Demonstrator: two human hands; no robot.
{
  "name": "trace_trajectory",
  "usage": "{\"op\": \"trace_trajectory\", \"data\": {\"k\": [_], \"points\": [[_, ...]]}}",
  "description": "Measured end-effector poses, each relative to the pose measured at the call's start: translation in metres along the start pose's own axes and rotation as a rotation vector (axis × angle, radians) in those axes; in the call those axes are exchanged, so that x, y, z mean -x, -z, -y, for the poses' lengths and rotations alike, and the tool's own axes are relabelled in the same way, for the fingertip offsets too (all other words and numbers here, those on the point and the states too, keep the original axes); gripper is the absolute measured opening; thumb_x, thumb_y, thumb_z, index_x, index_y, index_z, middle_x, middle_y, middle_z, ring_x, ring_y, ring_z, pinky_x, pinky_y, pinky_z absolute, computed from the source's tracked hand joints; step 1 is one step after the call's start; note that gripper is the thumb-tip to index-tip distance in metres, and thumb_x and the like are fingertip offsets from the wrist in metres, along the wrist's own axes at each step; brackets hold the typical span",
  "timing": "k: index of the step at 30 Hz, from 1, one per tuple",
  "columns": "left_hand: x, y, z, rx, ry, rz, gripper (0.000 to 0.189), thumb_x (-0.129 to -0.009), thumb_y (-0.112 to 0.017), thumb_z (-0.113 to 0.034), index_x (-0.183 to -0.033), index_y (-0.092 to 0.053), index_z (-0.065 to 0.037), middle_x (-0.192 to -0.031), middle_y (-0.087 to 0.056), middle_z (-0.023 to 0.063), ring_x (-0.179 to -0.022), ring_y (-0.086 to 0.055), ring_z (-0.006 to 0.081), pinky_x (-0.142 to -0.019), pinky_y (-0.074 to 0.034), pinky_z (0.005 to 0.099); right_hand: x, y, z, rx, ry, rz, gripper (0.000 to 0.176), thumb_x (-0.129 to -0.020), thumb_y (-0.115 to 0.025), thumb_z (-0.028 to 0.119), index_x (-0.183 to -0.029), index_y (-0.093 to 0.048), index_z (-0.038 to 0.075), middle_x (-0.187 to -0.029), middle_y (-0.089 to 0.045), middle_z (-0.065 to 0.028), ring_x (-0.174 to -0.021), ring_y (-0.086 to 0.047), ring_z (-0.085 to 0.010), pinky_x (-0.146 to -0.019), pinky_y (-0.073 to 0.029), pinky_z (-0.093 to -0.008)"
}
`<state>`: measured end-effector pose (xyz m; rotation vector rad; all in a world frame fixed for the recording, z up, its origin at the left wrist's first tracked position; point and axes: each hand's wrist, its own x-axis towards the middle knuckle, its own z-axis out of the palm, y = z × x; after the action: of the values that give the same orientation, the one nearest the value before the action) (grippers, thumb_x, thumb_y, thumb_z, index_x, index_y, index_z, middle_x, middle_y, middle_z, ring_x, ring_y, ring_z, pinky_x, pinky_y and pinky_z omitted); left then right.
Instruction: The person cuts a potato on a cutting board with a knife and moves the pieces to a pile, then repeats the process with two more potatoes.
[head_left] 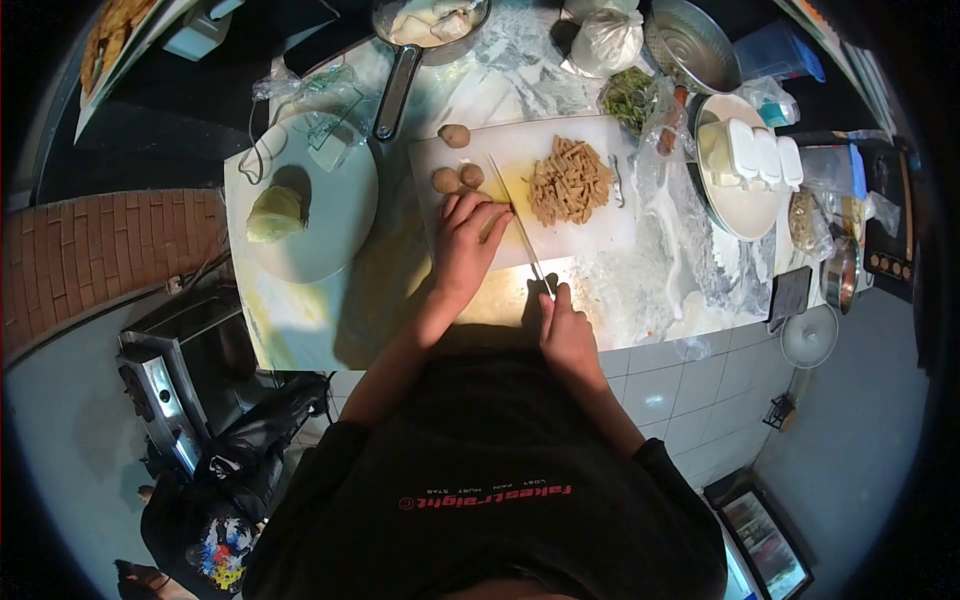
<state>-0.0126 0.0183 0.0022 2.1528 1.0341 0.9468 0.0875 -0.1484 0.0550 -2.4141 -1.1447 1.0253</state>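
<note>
My right hand (568, 335) is closed round the handle of a kitchen knife (527, 240), its long thin blade slanting away across the white cutting board (595, 245). Beside the blade's left face, my left hand (468, 240) presses its curled fingertips down on the board; whatever lies under them is hidden. Just beyond those fingers sit two round brown lumps (446, 180), and another brown lump (454, 135) lies farther back. To the right of the knife is a heap of brown cut strips (570, 182). Yellowish wet stains show around the blade.
At left, a large round plate (345, 235) holds a pale green cabbage piece (275, 215). A pan (398, 95) stands at the back with its handle toward me. On the right are green leaves (627, 98), a metal bowl (692, 45) and a dish with white containers (742, 150).
</note>
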Motion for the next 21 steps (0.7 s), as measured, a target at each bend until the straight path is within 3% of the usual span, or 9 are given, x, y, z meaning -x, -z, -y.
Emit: {"op": "trace_trajectory", "data": {"k": [8, 14, 17, 19, 21], "points": [[-0.002, 0.000, 0.000, 0.007, 0.045, 0.044, 0.007, -0.082, -0.076, -0.011, -0.087, -0.071, -0.008, -0.088, -0.063, 0.0026, -0.086, -0.058, 0.0252, -0.079, -0.046, 0.0386, -0.015, 0.007, 0.006, 0.002, -0.011, 0.054, 0.032, -0.106, -0.043, 0.029, -0.118, -0.043, -0.001, -0.067, -0.062, -0.0318, -0.068, -0.063, -0.0527, -0.057, -0.049, -0.0606], [0.000, 0.001, -0.005, -0.012, 0.056, 0.047, 0.014, -0.083, -0.075, -0.010, -0.096, -0.069, -0.008, -0.094, -0.061, 0.0056, -0.089, -0.058, 0.0275, -0.081, -0.045, 0.0396, -0.022, 0.001, 0.004, 0.051, 0.013, -0.006, 0.033, -0.106, -0.045, 0.030, -0.119, -0.046, 0.000, -0.065, -0.062, -0.0299, -0.064, -0.064, -0.0498, -0.054, -0.050, -0.0579], [0.001, 0.000, -0.005, -0.017, 0.067, 0.039, 0.016, -0.085, -0.073, -0.011, -0.100, -0.067, -0.009, -0.099, -0.059, 0.0063, -0.094, -0.058, 0.0291, -0.084, -0.045, 0.0408, -0.014, 0.013, 0.004, 0.066, -0.037, 0.045, 0.034, -0.107, -0.039, 0.033, -0.115, -0.046, 0.001, -0.072, -0.063, -0.0327, -0.072, -0.062, -0.0539, -0.062, -0.049, -0.0610], [0.001, 0.001, -0.006, -0.055, 0.070, 0.049, 0.018, -0.086, -0.071, -0.010, -0.103, -0.066, -0.010, -0.102, -0.059, 0.0068, -0.098, -0.058, 0.0295, -0.085, -0.044, 0.0411, -0.006, 0.014, -0.004, 0.167, 0.052, -0.040, 0.032, -0.106, -0.044, 0.031, -0.116, -0.047, 0.001, -0.068, -0.064, -0.0286, -0.063, -0.064, -0.0496, -0.054, -0.051, -0.0573], [0.003, 0.000, -0.005, -0.065, 0.047, 0.039, 0.019, -0.086, -0.071, -0.010, -0.104, -0.066, -0.010, -0.104, -0.059, 0.0075, -0.099, -0.057, 0.0300, -0.086, -0.043, 0.0418, 0.000, 0.019, -0.006, 0.164, 0.067, -0.066, 0.030, -0.106, -0.044, 0.030, -0.112, -0.047, 0.001, -0.070, -0.064, -0.0283, -0.063, -0.063, -0.0505, -0.055, -0.051, -0.0577]]}}
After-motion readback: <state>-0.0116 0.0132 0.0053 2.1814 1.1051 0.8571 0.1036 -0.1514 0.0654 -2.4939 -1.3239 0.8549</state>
